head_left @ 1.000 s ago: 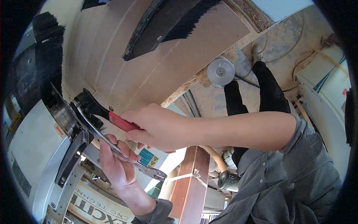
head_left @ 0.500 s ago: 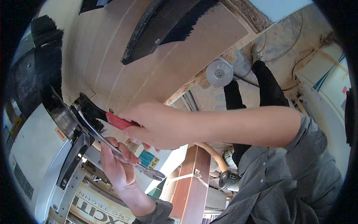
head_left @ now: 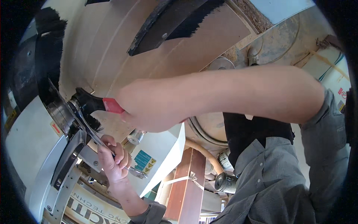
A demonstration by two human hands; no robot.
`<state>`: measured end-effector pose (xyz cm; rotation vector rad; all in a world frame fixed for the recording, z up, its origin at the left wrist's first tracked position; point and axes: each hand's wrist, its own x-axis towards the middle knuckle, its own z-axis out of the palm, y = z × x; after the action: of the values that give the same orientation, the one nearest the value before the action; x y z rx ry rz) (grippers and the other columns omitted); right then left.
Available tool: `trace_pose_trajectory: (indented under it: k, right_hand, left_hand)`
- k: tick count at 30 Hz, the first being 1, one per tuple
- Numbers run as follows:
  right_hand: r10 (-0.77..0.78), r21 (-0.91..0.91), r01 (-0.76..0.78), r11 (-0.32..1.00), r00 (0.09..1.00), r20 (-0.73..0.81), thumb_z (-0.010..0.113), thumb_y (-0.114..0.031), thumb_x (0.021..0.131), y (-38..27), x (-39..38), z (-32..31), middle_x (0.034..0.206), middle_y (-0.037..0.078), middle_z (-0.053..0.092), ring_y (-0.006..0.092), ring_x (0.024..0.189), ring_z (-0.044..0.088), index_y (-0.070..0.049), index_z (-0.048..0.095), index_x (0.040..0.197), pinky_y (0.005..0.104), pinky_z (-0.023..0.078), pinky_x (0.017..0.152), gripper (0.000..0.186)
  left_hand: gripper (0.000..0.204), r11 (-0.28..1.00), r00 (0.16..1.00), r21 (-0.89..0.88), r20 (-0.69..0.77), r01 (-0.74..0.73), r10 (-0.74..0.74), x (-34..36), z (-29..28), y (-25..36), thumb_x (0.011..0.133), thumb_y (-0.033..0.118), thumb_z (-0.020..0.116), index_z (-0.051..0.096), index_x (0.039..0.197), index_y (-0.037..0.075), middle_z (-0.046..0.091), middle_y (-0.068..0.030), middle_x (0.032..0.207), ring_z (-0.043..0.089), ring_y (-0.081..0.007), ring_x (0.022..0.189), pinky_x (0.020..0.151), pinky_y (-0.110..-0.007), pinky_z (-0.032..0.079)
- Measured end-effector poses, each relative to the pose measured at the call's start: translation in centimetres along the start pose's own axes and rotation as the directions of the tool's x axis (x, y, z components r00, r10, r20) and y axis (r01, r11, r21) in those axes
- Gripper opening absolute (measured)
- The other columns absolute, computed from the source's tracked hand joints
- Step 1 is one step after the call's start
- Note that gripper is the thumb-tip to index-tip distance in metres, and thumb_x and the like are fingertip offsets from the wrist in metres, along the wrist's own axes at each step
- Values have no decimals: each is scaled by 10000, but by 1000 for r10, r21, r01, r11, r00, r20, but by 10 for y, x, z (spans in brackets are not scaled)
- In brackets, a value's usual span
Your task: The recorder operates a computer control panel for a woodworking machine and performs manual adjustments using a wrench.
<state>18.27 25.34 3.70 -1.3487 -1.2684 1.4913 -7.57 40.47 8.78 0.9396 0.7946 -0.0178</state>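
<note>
My right hand (head_left: 153, 106) is closed around the red handle of a wrench with a black head (head_left: 87, 102). That head sits at the end of a metal spindle (head_left: 61, 116) on a white machine housing (head_left: 31, 128). Below it my left hand (head_left: 115, 158) wraps its fingers around a long steel spanner (head_left: 91, 131). One end of the spanner lies at the spindle, beside the black wrench head; its free end pokes out past my fingers. How the two tools seat on the spindle is partly hidden.
Black bristle strips (head_left: 50, 41) hang by the spindle, and a curved black brush piece (head_left: 160, 28) lies on the brown board (head_left: 100, 41). A metal cylinder (head_left: 136, 136) shows behind my hands. A tan hose (head_left: 205, 153) runs beside a reddish-brown wooden post (head_left: 186, 179).
My right hand has swung the red-handled wrench so that it lies more level, and my forearm sits higher. My left hand still grips the spanner, whose free end appears farther left.
</note>
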Motion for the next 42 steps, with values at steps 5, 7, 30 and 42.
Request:
trace_pose_trajectory:
  k: [5,7,30,42]
  right_hand:
    - [10,-165,-10,986,1000,-2,518,-120,884,-6,5,-9,674,130,621,258,512,488,44,601,795,357,456,489,205]
    - [32,-151,-29,988,999,17,512,-120,887,-4,10,-16,673,127,622,253,511,498,41,599,797,354,459,487,204]
    - [192,60,-211,976,952,237,436,-121,921,3,-14,-20,656,102,634,201,504,602,5,570,821,316,491,467,210]
    - [-149,397,282,874,931,-332,473,-94,955,22,19,118,656,120,615,257,481,554,46,371,998,380,435,462,179]
  left_hand:
    - [123,983,997,173,-68,59,-47,2,5,6,1053,231,526,479,1046,118,375,48,517,256,-33,352,304,-206,223]
    - [96,972,993,216,-91,91,-73,1,5,8,1048,197,533,479,1074,122,355,58,521,240,-27,353,304,-201,213]
    - [357,991,993,110,-98,82,-72,-6,0,15,1084,444,346,447,1120,104,381,41,536,270,-32,346,307,-207,216]
    - [373,958,990,-285,-142,-25,-17,7,71,-7,1105,403,288,488,1151,91,392,18,597,335,-58,412,381,-225,334]
